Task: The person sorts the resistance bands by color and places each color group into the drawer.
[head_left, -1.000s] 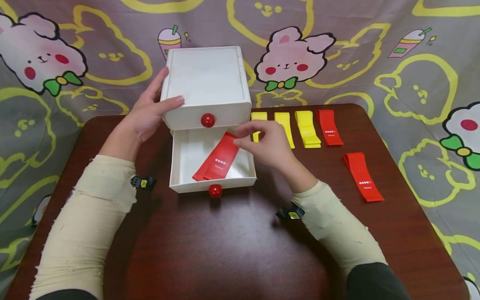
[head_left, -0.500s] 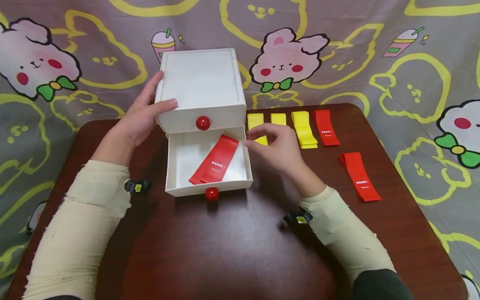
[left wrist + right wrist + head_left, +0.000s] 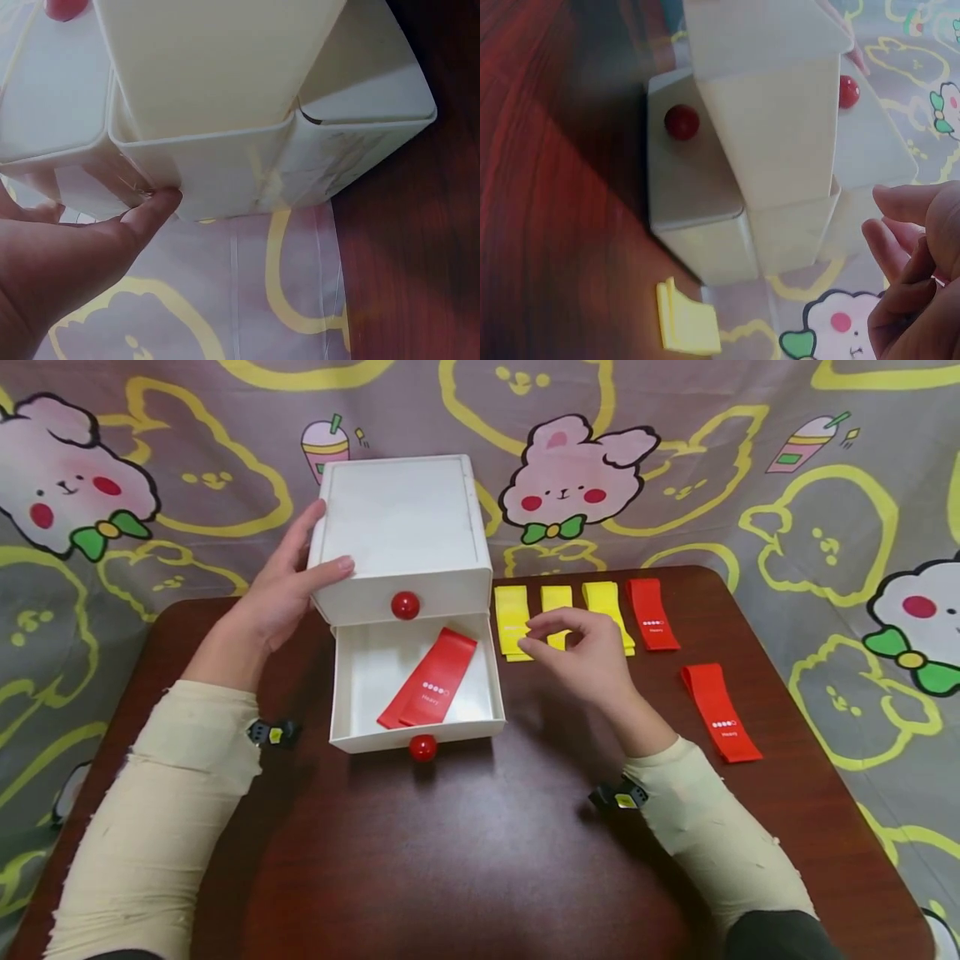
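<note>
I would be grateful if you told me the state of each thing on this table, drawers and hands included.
Top drawer: shut.
Middle drawer: pulled open.
Bottom drawer: shut.
Red band in the drawer: folded, lying aslant.
Yellow bands: three, folded, side by side on the table.
Other red bands: two, folded, on the table.
Left hand: against the cabinet, thumb on top.
Right hand: holding nothing, beside the drawer.

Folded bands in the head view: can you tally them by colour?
Yellow bands: 3, all on the table
Red bands: 3, 1 in the open drawer and 2 on the table
Total: 6
</note>
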Demonstrator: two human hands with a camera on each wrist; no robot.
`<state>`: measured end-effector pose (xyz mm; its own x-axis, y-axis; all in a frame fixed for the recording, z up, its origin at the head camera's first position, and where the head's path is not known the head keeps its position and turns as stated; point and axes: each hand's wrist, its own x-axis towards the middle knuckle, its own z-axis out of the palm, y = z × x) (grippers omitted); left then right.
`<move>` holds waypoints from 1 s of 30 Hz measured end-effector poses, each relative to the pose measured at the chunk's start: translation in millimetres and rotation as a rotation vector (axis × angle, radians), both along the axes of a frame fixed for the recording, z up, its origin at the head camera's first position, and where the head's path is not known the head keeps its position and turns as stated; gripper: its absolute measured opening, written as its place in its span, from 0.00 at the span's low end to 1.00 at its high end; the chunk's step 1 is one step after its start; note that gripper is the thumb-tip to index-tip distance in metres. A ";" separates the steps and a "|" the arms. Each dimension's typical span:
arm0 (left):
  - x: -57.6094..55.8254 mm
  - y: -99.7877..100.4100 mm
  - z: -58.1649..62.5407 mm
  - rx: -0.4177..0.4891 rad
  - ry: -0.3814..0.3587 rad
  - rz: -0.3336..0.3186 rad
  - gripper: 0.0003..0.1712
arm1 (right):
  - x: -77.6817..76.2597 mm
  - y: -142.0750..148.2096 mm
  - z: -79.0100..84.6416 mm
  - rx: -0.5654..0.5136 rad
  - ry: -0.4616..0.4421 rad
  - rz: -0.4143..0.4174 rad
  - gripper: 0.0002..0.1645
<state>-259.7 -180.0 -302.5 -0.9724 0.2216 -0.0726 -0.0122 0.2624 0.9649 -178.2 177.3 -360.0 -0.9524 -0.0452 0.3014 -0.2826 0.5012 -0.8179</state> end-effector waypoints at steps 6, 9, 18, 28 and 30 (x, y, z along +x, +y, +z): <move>-1.9 -2.3 0.2 -0.009 0.017 -0.018 0.48 | 2.2 14.2 -11.1 -0.022 -0.016 -0.016 0.17; -1.6 -1.0 1.0 -0.033 0.020 -0.014 0.49 | 2.6 23.9 -17.1 -0.042 -0.003 -0.013 0.17; 0.0 0.0 2.3 -0.059 0.006 0.004 0.52 | 15.3 43.5 -14.9 -0.082 -0.051 -0.024 0.16; -1.2 0.0 1.0 -0.027 -0.002 -0.008 0.52 | 14.3 84.3 -32.8 -0.066 -0.087 -0.071 0.19; -1.3 0.3 0.7 -0.021 -0.001 -0.009 0.52 | 16.0 91.3 -32.2 -0.047 -0.072 -0.081 0.19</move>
<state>-261.0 -179.7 -301.7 -0.9705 0.2282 -0.0779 -0.0104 0.2831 0.9590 -162.2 268.5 -392.2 -0.9716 0.0450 0.2324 -0.1829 0.4805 -0.8577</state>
